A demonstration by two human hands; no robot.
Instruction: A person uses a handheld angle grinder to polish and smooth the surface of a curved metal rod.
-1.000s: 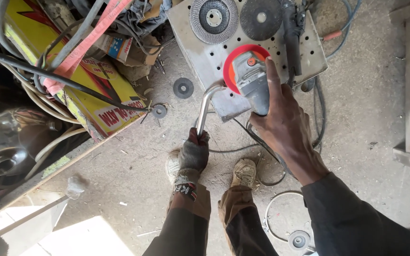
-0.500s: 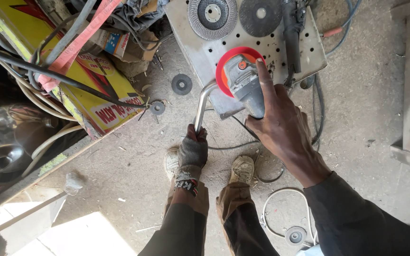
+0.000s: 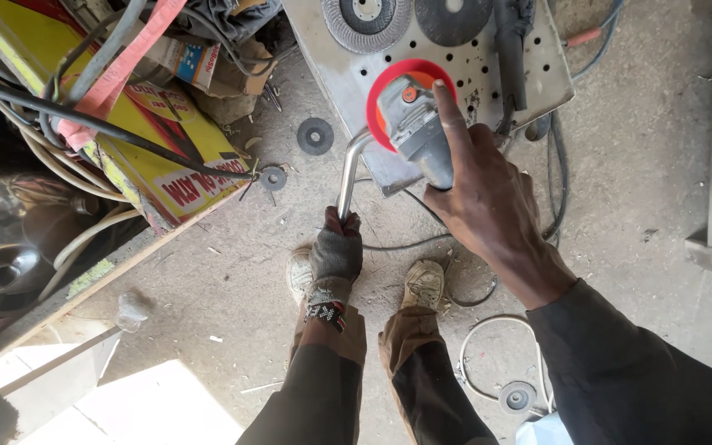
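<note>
My right hand (image 3: 488, 198) grips a grey angle grinder (image 3: 415, 128) with a red disc guard (image 3: 389, 91), index finger stretched along its body. My left hand (image 3: 337, 251), in a grey knit glove, holds the lower end of a bent shiny metal tube (image 3: 348, 169). The tube's curved upper end meets the grinder's disc, over the edge of a perforated metal plate (image 3: 537, 74) lying on the concrete floor.
Two abrasive discs (image 3: 368, 21) and a black handle (image 3: 511, 49) lie on the plate. Loose discs (image 3: 316, 136) and cables (image 3: 554, 181) are on the floor. A yellow machine with hoses (image 3: 125, 140) stands to the left. My shoes (image 3: 424, 284) are below.
The view has shifted slightly; the grinder and tube now sit a little lower and more central. Both hands keep their grips.
</note>
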